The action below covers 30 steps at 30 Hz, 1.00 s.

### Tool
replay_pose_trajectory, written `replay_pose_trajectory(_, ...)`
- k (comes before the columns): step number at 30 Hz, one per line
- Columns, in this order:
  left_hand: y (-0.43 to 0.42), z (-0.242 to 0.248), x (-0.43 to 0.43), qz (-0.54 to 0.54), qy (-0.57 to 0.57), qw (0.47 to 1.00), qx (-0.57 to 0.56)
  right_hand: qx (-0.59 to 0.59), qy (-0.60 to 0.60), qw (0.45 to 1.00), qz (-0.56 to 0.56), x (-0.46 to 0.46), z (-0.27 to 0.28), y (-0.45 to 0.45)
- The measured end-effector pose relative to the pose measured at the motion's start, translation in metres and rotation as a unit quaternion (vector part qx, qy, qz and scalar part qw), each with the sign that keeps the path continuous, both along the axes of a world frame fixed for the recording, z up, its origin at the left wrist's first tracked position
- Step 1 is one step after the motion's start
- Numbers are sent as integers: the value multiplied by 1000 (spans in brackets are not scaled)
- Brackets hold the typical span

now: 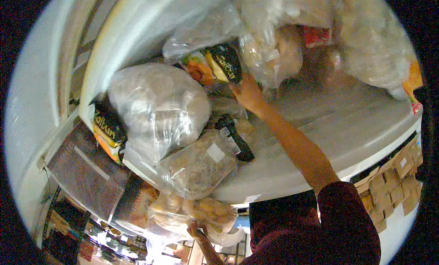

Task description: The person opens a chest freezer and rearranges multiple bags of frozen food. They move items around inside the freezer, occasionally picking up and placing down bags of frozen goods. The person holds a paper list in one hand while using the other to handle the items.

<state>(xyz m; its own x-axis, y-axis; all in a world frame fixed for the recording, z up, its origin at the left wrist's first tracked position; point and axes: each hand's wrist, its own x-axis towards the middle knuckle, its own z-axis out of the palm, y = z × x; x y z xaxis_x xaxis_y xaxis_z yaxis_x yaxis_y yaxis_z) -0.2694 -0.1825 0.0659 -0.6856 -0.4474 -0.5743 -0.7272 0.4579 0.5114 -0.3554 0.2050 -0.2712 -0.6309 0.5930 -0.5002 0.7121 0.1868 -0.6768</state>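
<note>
My right hand [248, 95] reaches over a pale, curved-edged surface [308, 127]. Its fingertips meet the lower right corner of a black, yellow and orange printed packet [219, 64]; blur hides whether they grip it. Low in the view, my left hand [194, 229] is closed on a clear plastic bag [209, 213] with brownish contents. Between the hands lie a large, bulging clear bag [161, 107], a smaller clear bag [199, 163] bearing a white label, and a black item [236, 141] with a printed label.
A similar printed packet [108, 131] is wedged at the left edge, beside a white wall [113, 59]. More clear bags [274, 55] pile up at the back, with a red item [315, 36] among them. Cardboard boxes [391, 186] stand beyond the right edge.
</note>
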Motion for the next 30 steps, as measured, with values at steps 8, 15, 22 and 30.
replay_pose_trajectory(8,-9,40,2,-52,4,989,135,-164,91,952,244,103,64,-130)
replay_pose_trajectory(15,-31,134,41,-118,55,964,230,-240,40,941,236,106,89,-183)
replay_pose_trajectory(22,-100,263,47,-213,127,944,217,-231,86,895,372,136,231,-189)
replay_pose_trajectory(30,-32,334,24,-362,111,808,451,-344,256,862,272,196,396,-159)
